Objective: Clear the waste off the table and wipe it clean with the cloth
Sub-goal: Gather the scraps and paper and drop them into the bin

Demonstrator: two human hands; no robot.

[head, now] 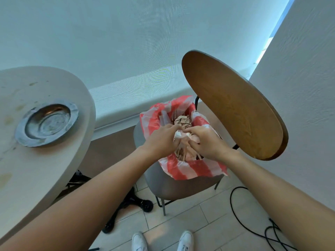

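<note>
A red-and-white striped plastic bag (183, 169) lines a bin that stands on a grey chair seat (174, 189). Crumpled brown paper and wooden sticks (183, 122) fill the bag. My left hand (161, 140) and my right hand (204, 142) are both over the bag's opening, fingers curled on a wad of waste paper and sticks (184, 149) between them. The round beige table (36, 160) at the left carries stains and a grey metal plate (47, 124). No cloth is in view.
The chair's wooden backrest (233, 105) rises at the right, close to a white wall. A black table base (126, 205) and black cables (253, 223) lie on the tiled floor. My white shoes (161, 241) show at the bottom.
</note>
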